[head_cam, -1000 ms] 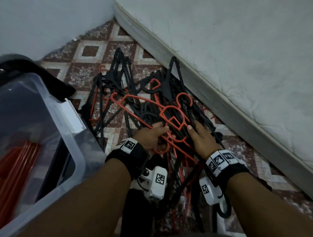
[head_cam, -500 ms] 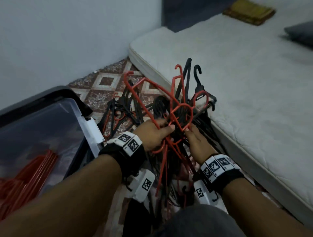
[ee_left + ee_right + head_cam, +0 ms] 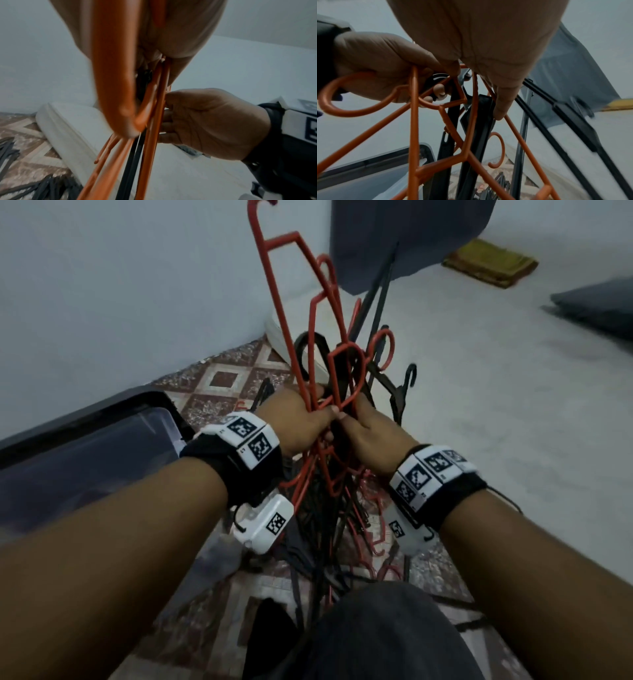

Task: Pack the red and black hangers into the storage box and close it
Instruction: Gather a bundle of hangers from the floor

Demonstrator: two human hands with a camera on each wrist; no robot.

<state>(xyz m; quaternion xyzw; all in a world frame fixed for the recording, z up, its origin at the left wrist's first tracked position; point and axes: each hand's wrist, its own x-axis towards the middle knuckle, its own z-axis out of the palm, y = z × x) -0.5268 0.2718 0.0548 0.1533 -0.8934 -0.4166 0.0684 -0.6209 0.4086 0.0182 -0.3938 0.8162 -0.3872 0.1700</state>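
A tangled bundle of red and black hangers (image 3: 337,364) stands upright in front of me, lifted off the floor. My left hand (image 3: 308,419) grips its left side, fingers curled round the red bars (image 3: 116,81). My right hand (image 3: 363,429) grips its right side, thumb and fingers round red and black bars (image 3: 479,128). The two hands touch at the fingertips. More hangers (image 3: 342,546) hang and lie tangled below my wrists. The clear storage box (image 3: 85,453) with a dark rim stands open at the left; its contents are hidden here.
A white mattress (image 3: 479,412) fills the right side, with a dark pillow (image 3: 599,306) and a yellowish folded cloth (image 3: 489,263) on it. A pale wall (image 3: 102,285) runs behind the box. Patterned floor tiles (image 3: 222,378) show between. My knee (image 3: 387,635) is below the bundle.
Both hands have raised the hanger bundle from the floor to an upright stand. The view has tilted up, so the box interior is out of sight.
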